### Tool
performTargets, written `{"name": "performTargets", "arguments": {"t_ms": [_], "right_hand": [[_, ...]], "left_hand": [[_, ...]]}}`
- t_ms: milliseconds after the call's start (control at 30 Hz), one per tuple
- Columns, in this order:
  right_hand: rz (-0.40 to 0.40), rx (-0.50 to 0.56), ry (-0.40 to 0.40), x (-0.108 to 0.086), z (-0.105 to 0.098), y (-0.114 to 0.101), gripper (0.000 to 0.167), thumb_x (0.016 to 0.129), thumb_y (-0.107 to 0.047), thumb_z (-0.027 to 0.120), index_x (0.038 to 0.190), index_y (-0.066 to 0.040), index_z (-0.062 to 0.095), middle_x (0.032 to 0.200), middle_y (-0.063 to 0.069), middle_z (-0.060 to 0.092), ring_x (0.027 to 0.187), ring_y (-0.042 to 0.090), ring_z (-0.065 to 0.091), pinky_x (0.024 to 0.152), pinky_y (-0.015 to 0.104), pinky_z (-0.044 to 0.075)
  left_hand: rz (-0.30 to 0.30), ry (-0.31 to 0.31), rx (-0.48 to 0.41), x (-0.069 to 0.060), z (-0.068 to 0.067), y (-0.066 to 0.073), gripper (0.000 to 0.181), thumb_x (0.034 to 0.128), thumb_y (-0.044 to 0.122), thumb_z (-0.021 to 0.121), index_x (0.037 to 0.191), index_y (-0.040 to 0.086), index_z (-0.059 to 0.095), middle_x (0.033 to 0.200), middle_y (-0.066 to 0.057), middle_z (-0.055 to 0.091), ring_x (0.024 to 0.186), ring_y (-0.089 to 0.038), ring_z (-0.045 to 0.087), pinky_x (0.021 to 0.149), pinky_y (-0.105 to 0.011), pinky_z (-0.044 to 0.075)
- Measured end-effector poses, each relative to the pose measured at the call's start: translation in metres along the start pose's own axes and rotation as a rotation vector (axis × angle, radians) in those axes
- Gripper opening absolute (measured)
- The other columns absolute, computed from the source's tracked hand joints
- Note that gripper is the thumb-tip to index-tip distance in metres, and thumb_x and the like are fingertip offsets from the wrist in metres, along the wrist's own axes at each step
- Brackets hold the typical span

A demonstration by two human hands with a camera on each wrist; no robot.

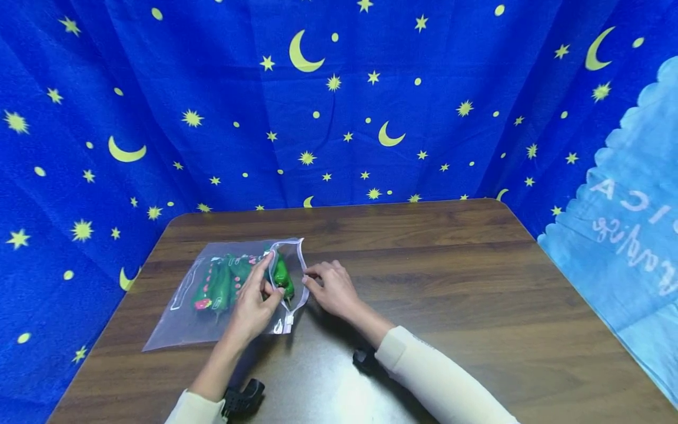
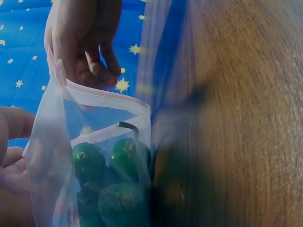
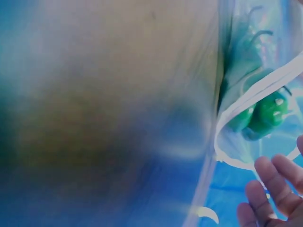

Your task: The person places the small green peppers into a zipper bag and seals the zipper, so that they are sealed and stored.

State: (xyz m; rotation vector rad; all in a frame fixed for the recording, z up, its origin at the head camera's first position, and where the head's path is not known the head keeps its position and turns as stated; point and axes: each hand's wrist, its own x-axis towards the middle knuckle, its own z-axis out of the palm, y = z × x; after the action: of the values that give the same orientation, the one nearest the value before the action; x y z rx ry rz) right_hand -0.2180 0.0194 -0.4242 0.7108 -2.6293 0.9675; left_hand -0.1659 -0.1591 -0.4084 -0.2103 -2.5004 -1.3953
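Observation:
A clear slider zip bag (image 1: 185,330) with printed pink and white marks lies on the left part of the table, its mouth spread toward the right. Several green peppers (image 1: 282,274) are inside; one shows through the open mouth, and stems show in the left wrist view on the peppers (image 2: 125,156). My left hand (image 1: 253,303) holds the bag's mouth on its left side, thumb near the rim. On the opposite rim, my right hand (image 1: 333,288) pinches the edge between thumb and finger. The white slider (image 1: 289,321) sits at the near end of the zip.
The brown wooden table (image 1: 450,282) extends to the right of the bag. A blue cloth (image 1: 344,88) with yellow moons and stars hangs behind and at the sides. Light blue fabric (image 1: 635,194) with lettering hangs at the right. Black wrist devices (image 1: 243,396) are near both cuffs.

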Motion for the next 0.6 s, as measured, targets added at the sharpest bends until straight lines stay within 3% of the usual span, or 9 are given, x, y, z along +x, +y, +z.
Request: {"name": "performTargets", "arguments": {"t_ms": [200, 400, 600], "right_hand": [[0.053, 0.029, -0.018, -0.017, -0.011, -0.003, 0.019, 0.087, -0.025, 0.063, 0.099, -0.013, 0.072, 0.095, 0.001, 0.072, 0.081, 0.016, 0.056, 0.074, 0.031, 0.043], [0.100, 0.103, -0.176, -0.031, -0.019, -0.011, 0.019, 0.089, -0.031, 0.061, 0.091, -0.017, 0.074, 0.085, -0.003, 0.072, 0.077, 0.012, 0.060, 0.070, 0.025, 0.044], [0.139, 0.261, -0.313, -0.040, -0.008, -0.017, 0.025, 0.089, -0.032, 0.060, 0.079, -0.013, 0.073, 0.069, -0.001, 0.068, 0.060, 0.002, 0.052, 0.059, 0.016, 0.041]], "left_hand": [[0.019, -0.004, 0.015, 0.000, 0.002, -0.002, 0.075, 0.0807, -0.003, 0.064, 0.147, 0.015, 0.033, 0.106, -0.012, 0.053, 0.067, 0.001, 0.047, 0.056, -0.017, 0.042], [0.033, 0.004, 0.031, 0.002, 0.004, -0.003, 0.077, 0.0792, -0.004, 0.064, 0.147, 0.012, 0.032, 0.111, -0.013, 0.053, 0.068, 0.000, 0.046, 0.056, -0.018, 0.044], [0.039, 0.006, 0.049, 0.002, 0.005, -0.001, 0.076, 0.0796, -0.003, 0.064, 0.147, 0.012, 0.032, 0.118, -0.014, 0.052, 0.067, 0.000, 0.046, 0.056, -0.018, 0.044]]}}
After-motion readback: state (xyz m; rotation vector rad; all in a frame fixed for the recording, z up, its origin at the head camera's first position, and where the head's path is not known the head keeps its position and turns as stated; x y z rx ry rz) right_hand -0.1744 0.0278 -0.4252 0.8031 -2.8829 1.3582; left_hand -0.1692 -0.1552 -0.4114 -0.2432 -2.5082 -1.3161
